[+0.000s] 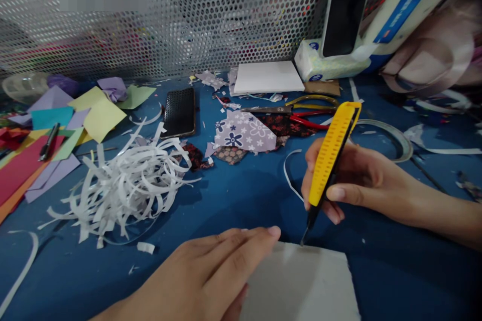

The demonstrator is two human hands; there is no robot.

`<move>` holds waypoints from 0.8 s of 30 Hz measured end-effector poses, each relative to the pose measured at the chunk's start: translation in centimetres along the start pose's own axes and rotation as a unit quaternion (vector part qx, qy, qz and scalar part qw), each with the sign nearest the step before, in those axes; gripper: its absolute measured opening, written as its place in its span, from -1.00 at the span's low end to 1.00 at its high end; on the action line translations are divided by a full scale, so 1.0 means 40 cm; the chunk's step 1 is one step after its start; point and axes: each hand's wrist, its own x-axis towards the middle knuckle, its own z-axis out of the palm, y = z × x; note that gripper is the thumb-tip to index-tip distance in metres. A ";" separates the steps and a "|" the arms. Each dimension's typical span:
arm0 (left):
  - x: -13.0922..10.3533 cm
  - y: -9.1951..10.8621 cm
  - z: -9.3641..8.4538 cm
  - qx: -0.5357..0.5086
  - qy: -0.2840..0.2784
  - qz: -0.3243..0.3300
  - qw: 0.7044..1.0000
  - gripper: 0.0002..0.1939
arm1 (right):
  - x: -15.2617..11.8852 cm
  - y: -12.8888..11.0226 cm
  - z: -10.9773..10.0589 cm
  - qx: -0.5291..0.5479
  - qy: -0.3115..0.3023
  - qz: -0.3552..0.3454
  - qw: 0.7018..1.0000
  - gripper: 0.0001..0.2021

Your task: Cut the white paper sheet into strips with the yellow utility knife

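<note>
A yellow and black utility knife (331,155) slants down in my right hand (354,180), which is closed around it. Its blade tip meets the far edge of a grey-white board (309,281), or lies just above it; I cannot tell which. My left hand (214,266) rests flat with fingers stretched out, over the board's left side and covering part of it. The board's near edge runs out of view at the bottom. Beyond the hands lies a piece of flower-patterned purple paper (246,131).
A heap of curled white paper strips (128,185) lies left, beside coloured paper sheets (101,115). Further back are a dark phone (179,111), scissors (271,109), a white block (269,76) and a phone leaning on a tissue pack (312,62). A perforated metal panel (226,20) stands behind.
</note>
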 end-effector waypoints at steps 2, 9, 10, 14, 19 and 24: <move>-0.004 0.000 0.000 0.000 -0.007 -0.001 1.000 -0.28 | -0.002 0.000 -0.001 -0.003 0.001 0.004 1.000 -0.73; -0.031 -0.010 0.006 0.003 -0.012 0.026 1.000 -0.39 | -0.003 0.006 -0.002 -0.013 0.000 0.003 1.000 -0.73; -0.032 -0.013 0.005 0.008 -0.014 0.034 0.999 -0.40 | -0.002 0.006 -0.001 -0.014 0.005 0.002 1.000 -0.73; -0.029 -0.017 0.001 0.026 -0.012 0.063 0.998 -0.36 | 0.001 0.003 0.008 -0.035 0.032 0.009 0.999 -0.74; -0.028 -0.019 0.001 0.022 -0.013 0.068 0.997 -0.38 | 0.001 0.001 0.017 -0.044 0.063 0.010 0.997 -0.74; -0.033 -0.020 0.002 0.024 -0.005 0.061 0.998 -0.39 | -0.001 0.003 0.023 -0.036 0.075 0.005 0.997 -0.69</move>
